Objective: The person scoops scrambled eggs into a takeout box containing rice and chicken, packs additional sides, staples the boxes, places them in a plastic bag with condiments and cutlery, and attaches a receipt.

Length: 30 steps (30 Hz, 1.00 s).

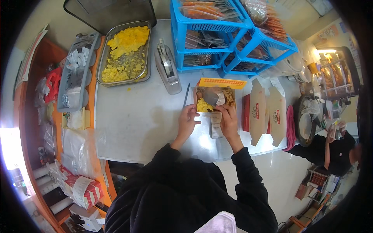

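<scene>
In the middle of the table is an open food box (pixel 222 84) with an orange checked lid raised at the back. Scrambled egg (pixel 204 105) fills its front left part, and brown food (pixel 229 97) shows on the right. A grey piece (pixel 210 96) and a whitish packet-like piece (pixel 220 99) lie between them. At the box's front left corner, my left hand (pixel 186 123) has its fingers apart. My right hand (pixel 229 121) bends its closed fingers over the front edge; what they grip is hidden. A printed paper slip (pixel 216 127) lies between my hands, before the box.
Two open cartons (pixel 257 112) stand right of the food box. Behind are a tape dispenser (pixel 167 68), a glass tray (pixel 101 73) of egg and blue racks (pixel 210 27) of packets. A thin dark stick (pixel 186 95) lies left of the box. A person (pixel 334 153) works far right.
</scene>
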Available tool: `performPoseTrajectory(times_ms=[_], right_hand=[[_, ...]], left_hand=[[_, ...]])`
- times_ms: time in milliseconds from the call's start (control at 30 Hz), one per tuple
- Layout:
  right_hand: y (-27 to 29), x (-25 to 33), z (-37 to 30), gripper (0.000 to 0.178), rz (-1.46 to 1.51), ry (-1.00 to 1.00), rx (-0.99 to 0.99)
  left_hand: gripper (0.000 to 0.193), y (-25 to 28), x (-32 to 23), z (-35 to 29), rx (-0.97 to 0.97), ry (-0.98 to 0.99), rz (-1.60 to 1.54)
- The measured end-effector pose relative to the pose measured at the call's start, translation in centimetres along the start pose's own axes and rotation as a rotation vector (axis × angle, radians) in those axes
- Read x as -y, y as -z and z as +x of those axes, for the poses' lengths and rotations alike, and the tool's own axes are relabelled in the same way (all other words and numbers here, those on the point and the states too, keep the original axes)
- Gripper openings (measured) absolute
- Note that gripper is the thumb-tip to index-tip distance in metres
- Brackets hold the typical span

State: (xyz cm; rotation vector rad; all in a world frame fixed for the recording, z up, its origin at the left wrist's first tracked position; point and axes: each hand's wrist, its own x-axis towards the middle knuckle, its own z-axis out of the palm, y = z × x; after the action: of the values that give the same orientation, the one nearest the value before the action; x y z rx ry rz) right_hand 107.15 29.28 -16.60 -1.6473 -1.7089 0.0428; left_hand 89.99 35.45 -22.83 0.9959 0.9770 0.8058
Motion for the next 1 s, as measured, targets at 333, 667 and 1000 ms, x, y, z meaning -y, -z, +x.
performPoseTrajectory(times_ms=[333,667,1000], right_hand=[[1.1,1.4,0.5,0.032,0.159,-0.174,-0.093],[2.4,0.0,1.0,0.027,0.26,-0.118,0.2],[2.4,-2.8,4.4,0.02,0.53,-0.411,0.354]], left_hand=[[0.025,-0.4,0.3,-0.5,-0.038,-0.047,-0.047],[0.022,-0.4,-1.1,-1.1,-0.104,0.131,-0.336],[0.026,-1.6,-2.8,-1.1,-0.209,0.27,-0.634]])
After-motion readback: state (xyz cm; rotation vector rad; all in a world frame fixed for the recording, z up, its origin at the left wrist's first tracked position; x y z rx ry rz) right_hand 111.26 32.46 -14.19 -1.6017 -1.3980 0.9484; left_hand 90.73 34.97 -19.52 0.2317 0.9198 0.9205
